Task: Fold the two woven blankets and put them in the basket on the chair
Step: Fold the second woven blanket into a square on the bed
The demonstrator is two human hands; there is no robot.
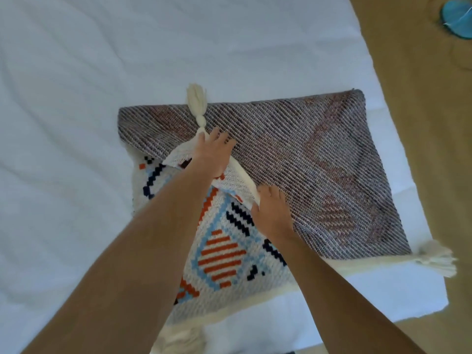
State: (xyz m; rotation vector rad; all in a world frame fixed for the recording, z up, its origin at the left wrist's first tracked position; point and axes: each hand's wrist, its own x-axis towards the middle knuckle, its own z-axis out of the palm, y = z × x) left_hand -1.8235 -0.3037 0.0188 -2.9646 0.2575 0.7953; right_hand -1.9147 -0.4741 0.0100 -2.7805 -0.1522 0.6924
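A woven blanket (319, 159) lies half folded on the white bed. Its grey striped back faces up at the right, and its patterned face (219, 254) with orange, blue and black shapes shows below. My left hand (213, 154) lies on a turned-over corner beside a white tassel (196, 103), fingers spread and fairly straight. My right hand (272, 210) pinches the white folded edge lower down, fingers curled round the cloth. Another tassel (439, 259) hangs off the bed's right edge. No basket, chair or second blanket is in view.
The white bed sheet (89, 98) fills the left and top. A tan floor (421, 111) runs along the right side, with a blue object (458, 17) at the top right corner.
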